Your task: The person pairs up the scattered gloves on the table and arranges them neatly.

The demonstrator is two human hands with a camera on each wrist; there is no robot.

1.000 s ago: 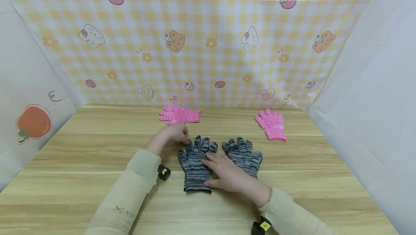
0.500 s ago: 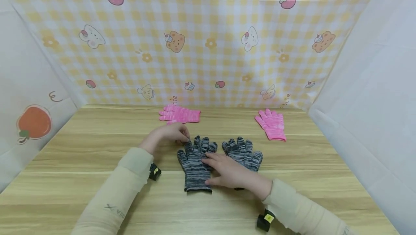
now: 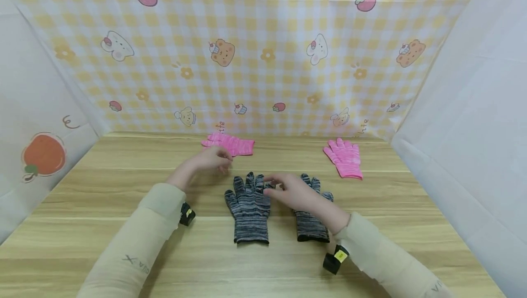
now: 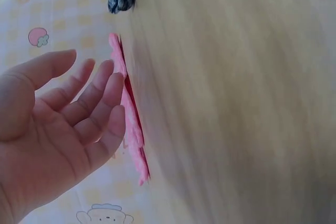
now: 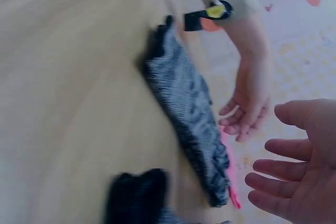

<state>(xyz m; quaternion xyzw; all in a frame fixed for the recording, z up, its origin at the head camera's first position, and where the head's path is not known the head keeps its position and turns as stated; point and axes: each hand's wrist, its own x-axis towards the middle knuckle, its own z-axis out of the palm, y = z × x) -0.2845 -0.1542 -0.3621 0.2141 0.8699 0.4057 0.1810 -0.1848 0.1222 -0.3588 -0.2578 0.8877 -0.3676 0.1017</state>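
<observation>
Two grey-black striped knit gloves lie flat near the middle of the wooden table, fingers pointing away. My right hand (image 3: 294, 193) is raised between them, fingers loosely bent and holding nothing. It overlaps the fingertips of the left grey glove (image 3: 251, 215) and hides part of the right grey glove (image 3: 312, 227). My left hand (image 3: 210, 159) hovers beyond and left of the left grey glove, in front of a pink glove (image 3: 236, 145). In the left wrist view its relaxed fingers (image 4: 100, 106) hold nothing. The right wrist view shows the right hand's spread fingers (image 5: 278, 171).
A second pink glove (image 3: 346, 157) lies at the back right of the wooden table (image 3: 164, 234). A yellow checked cloth (image 3: 263, 60) hangs along the back edge, with white cloth walls (image 3: 465, 105) at the sides.
My left hand has let go of the left grey glove's fingertip and moved back and left. My right hand has lifted off that glove and shifted away from me. The gloves stay in place.
</observation>
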